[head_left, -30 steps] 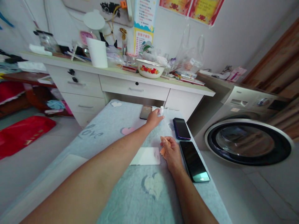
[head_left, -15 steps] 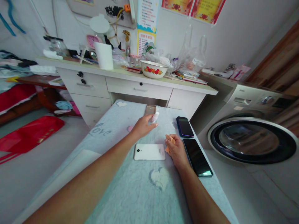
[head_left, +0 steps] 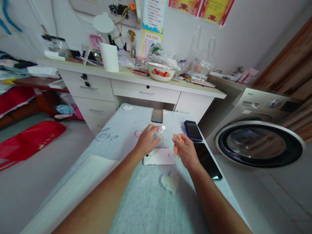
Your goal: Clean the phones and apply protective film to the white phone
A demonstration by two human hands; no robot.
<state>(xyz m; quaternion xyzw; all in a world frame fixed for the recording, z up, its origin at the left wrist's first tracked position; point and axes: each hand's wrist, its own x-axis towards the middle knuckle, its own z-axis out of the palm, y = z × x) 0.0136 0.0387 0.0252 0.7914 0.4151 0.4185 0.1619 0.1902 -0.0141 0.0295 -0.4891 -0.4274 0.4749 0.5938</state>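
My left hand [head_left: 147,139] is closed round a small clear bottle with a white cap [head_left: 161,130], tilted a little to the right. In my right hand [head_left: 186,148] an orange cloth [head_left: 177,144] is pinched between thumb and fingers. Below and between both hands a white phone [head_left: 159,157] lies back side up, its left end partly covered by my left hand. A dark phone [head_left: 157,115] lies farther off on the cloth-covered table [head_left: 136,201]. Beside my right hand are a purple-edged phone [head_left: 193,131] and a larger black tablet or phone [head_left: 208,161], partly hidden by the hand.
Behind the table stands a white desk [head_left: 146,92] with drawers, bearing a flowered bowl [head_left: 161,72], a white cylinder [head_left: 109,58] and plastic bags [head_left: 201,61]. A washing machine [head_left: 258,130] is at the right. A red bag [head_left: 34,139] lies on the floor at left.
My left hand has drawn back toward me with the bottle, uncovering the far phone and now overlapping the white phone's end. My right hand has shifted slightly, still holding the orange cloth.
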